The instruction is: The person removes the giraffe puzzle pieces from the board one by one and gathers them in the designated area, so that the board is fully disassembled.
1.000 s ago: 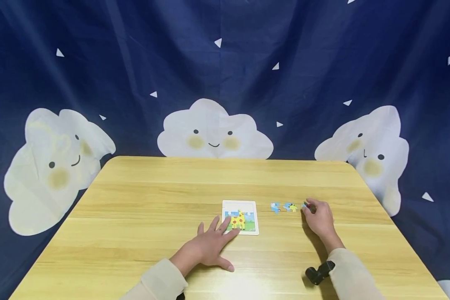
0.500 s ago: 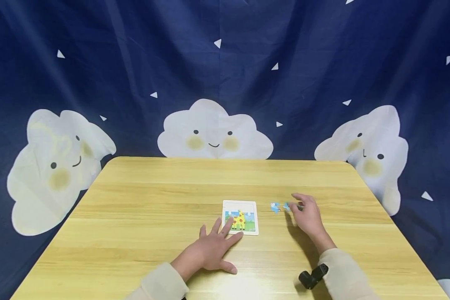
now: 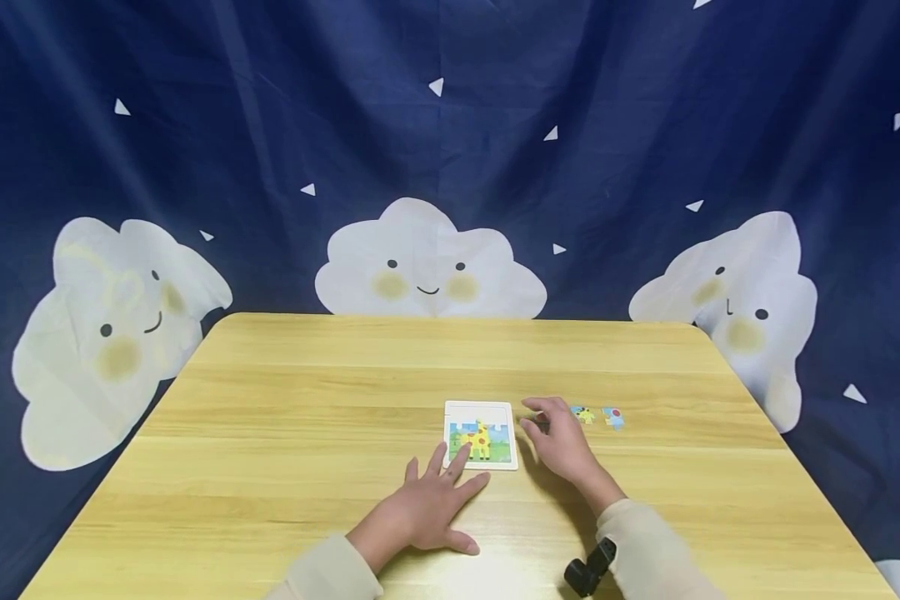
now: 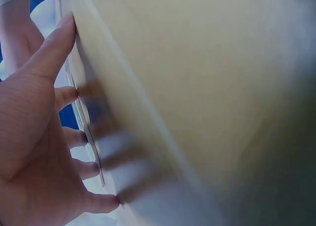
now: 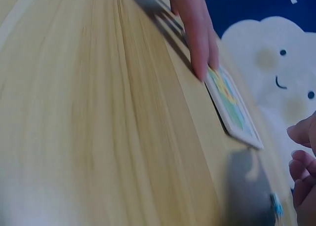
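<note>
Left fingers [image 3: 456, 464]: straight and spread on the left hand [image 3: 420, 510]; the middle one reaches over the board's near part, while the forefinger lies just off its near edge.
Right fingers [image 3: 543, 404]: bent, on the right hand [image 3: 566, 446], with thumb and forefinger apart at the tips, just beside the board's right edge; nothing is clearly seen between them, though the hand hides what lies below it.
Puzzle board [image 3: 487, 412]: flat, beyond the left hand and left of the right, its giraffe picture [image 3: 483, 443] below a white upper band. It looks light and stiff, and would probably slide on smooth wood; fingertips on the rim should steady it.
Loose pieces: the yellow-and-blue piece [image 3: 584, 415] lies just right of the right hand, the blue-and-red piece [image 3: 613, 417] farther right, apart from it. The right-wrist view also shows a blue sliver [image 5: 276, 206] near the right fingertips; whether it belongs to either piece, I cannot tell.
Piece grip: likely thin, stiff card, almost weightless and awkward to lift flat; best pinched by opposite edges, sparing the tabs, which might bend.
Wooden table [image 3: 307, 400]: pale, running past everything to a dark blue cloth [image 3: 615, 75] with smiling clouds.
</note>
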`<action>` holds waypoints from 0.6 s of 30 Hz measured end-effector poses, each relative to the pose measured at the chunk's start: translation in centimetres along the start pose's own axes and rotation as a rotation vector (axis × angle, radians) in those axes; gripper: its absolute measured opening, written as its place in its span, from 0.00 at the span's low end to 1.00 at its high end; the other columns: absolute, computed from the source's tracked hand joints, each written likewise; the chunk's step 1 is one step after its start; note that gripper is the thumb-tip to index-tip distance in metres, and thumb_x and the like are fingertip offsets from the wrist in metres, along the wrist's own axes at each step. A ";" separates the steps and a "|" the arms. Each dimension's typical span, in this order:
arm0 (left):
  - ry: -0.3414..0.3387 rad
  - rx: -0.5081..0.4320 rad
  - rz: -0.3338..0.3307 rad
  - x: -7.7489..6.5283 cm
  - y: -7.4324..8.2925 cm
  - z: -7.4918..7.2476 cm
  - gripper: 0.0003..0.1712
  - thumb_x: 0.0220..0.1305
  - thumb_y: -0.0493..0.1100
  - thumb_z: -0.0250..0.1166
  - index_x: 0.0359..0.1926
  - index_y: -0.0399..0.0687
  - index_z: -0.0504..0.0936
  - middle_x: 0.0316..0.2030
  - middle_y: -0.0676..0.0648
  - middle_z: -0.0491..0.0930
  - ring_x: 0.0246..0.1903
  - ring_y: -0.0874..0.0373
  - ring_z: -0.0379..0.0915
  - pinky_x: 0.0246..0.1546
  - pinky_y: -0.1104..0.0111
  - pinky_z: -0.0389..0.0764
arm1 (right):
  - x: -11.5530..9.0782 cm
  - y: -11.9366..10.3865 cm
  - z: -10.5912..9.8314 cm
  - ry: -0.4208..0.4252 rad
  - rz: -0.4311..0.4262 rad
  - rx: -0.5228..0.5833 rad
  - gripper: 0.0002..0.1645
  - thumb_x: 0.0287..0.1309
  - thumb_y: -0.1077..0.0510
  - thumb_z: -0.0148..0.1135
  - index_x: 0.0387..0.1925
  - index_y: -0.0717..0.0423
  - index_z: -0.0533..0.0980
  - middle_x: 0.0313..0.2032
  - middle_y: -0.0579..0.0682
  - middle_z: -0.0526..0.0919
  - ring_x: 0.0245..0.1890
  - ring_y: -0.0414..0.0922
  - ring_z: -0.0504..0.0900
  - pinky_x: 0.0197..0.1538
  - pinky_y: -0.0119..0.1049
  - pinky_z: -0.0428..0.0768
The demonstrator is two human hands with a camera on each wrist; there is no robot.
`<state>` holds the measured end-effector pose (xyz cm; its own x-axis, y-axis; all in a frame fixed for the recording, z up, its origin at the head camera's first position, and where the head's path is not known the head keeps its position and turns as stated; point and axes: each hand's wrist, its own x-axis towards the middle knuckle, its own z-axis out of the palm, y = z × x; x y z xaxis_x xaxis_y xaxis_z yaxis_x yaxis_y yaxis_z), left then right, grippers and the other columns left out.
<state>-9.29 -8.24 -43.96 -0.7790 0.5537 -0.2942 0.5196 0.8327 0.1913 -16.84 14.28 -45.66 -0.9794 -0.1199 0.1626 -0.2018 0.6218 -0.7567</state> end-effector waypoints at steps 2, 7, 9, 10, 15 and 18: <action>0.000 0.004 -0.003 0.0 0.1 0.0 0.52 0.46 0.78 0.56 0.72 0.71 0.53 0.74 0.44 0.42 0.71 0.37 0.39 0.57 0.35 0.57 | 0.2 -0.5 0.6 -0.015 -0.005 0.004 0.19 0.56 0.63 0.63 0.51 0.60 0.77 0.46 0.56 0.77 0.44 0.51 0.78 0.49 0.48 0.76; -0.005 0.021 -0.012 0.0 0.2 0.0 0.52 0.46 0.78 0.55 0.72 0.72 0.53 0.74 0.46 0.42 0.71 0.37 0.39 0.57 0.36 0.58 | 0.6 -1.8 1.8 -0.087 -0.021 -0.011 0.18 0.57 0.62 0.62 0.51 0.57 0.77 0.46 0.53 0.77 0.44 0.48 0.77 0.48 0.46 0.76; -0.007 0.021 -0.011 0.0 0.2 0.0 0.52 0.46 0.78 0.55 0.72 0.72 0.52 0.74 0.46 0.42 0.71 0.37 0.39 0.57 0.36 0.58 | 0.8 -2.2 2.4 -0.122 -0.034 -0.020 0.18 0.58 0.62 0.62 0.51 0.58 0.77 0.46 0.53 0.77 0.43 0.47 0.77 0.48 0.46 0.76; -0.007 0.019 -0.010 -0.1 0.2 0.0 0.52 0.46 0.78 0.55 0.72 0.71 0.52 0.74 0.46 0.42 0.71 0.37 0.39 0.57 0.36 0.58 | 0.9 -2.4 2.7 -0.139 -0.041 -0.025 0.18 0.58 0.62 0.62 0.51 0.58 0.77 0.46 0.53 0.77 0.43 0.47 0.78 0.48 0.45 0.77; -0.010 0.014 -0.009 0.0 0.2 0.0 0.52 0.47 0.78 0.55 0.72 0.71 0.53 0.74 0.46 0.42 0.71 0.37 0.39 0.58 0.36 0.58 | 1.3 -2.9 3.9 -0.192 -0.080 -0.040 0.18 0.57 0.63 0.62 0.50 0.60 0.77 0.43 0.53 0.76 0.40 0.45 0.78 0.46 0.44 0.78; -0.029 0.013 -0.016 0.1 0.1 0.0 0.52 0.47 0.78 0.55 0.72 0.72 0.53 0.74 0.46 0.41 0.71 0.38 0.38 0.58 0.36 0.57 | 1.5 -3.1 4.4 -0.235 -0.101 -0.046 0.17 0.56 0.64 0.62 0.49 0.61 0.77 0.40 0.52 0.76 0.38 0.44 0.77 0.44 0.42 0.77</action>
<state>-9.35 -8.06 -43.97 -0.7766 0.5399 -0.3245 0.5119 0.8412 0.1745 -17.71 8.77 -45.85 -0.9309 -0.3562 0.0805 -0.3034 0.6316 -0.7135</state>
